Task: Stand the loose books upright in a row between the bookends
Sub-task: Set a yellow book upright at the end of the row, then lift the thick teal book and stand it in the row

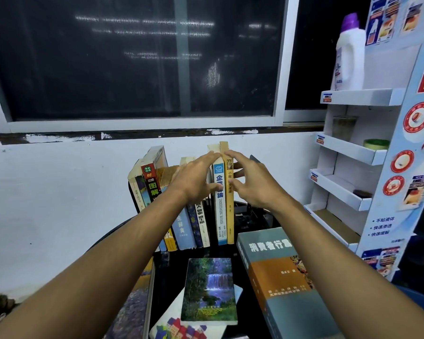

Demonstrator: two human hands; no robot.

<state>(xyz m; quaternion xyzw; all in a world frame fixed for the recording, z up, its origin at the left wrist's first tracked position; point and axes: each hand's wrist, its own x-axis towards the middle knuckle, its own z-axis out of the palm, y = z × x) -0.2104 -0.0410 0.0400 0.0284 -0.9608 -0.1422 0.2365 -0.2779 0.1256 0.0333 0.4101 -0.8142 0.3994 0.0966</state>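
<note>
Black tabletop (169, 277): left grip (196, 178) and right grip (253, 183), both released, fingers straight, press blue-spine book (220, 211) and tan-spine book (230, 216) upright at right end of book row (184, 228). Waterfall book (209, 289) and grey-orange book (279, 277) lie flat near front edge; narrow bare strip between.

A dark window (132, 57) with white frames sits above a white wall (47, 187); a cardboard display shelf (348, 152) stands right.

Tan book (230, 216), waterfall-patterned book (209, 289)
</note>
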